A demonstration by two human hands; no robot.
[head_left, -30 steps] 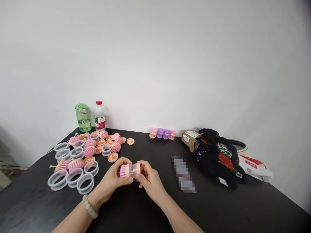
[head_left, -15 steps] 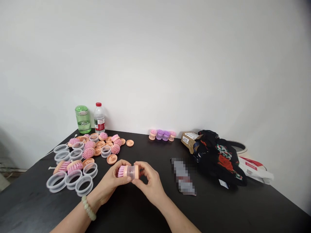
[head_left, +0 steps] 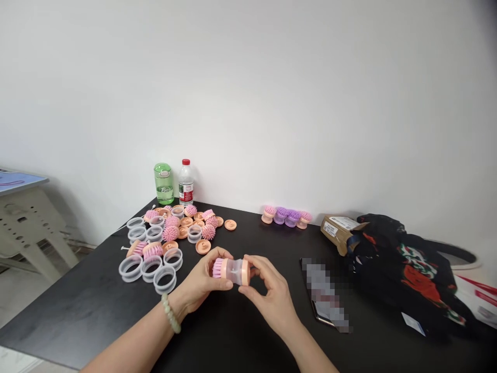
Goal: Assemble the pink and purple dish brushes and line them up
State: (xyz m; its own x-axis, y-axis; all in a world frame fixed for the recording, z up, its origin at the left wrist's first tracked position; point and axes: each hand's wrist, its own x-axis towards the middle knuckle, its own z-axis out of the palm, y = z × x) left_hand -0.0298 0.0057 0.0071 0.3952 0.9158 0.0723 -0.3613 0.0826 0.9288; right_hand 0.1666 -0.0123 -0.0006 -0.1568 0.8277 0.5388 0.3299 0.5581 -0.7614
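A small round scrub brush (head_left: 234, 272) with pink bristles, a clear middle and peach end pieces lies sideways between my hands above the black table. My left hand (head_left: 204, 274), a beaded bracelet at its wrist, grips the bristle end. The peach cap end is pinched between the thumb and fingers of my right hand (head_left: 267, 285). To the left lie several clear plastic rings (head_left: 164, 280), pink bristle heads (head_left: 171, 233) and round peach caps (head_left: 203, 246).
Several finished-looking brushes (head_left: 286, 215), pink and purple, stand in a row by the wall. A green bottle (head_left: 163, 186) and a red-capped water bottle (head_left: 186, 184) stand at back left. On the right are a phone (head_left: 324, 316), a cardboard box (head_left: 337, 233) and black patterned cloth (head_left: 404, 269).
My view has turned to the left, so everything appears shifted right and another desk shows at the left edge. Both hands still hold the brush in much the same way.
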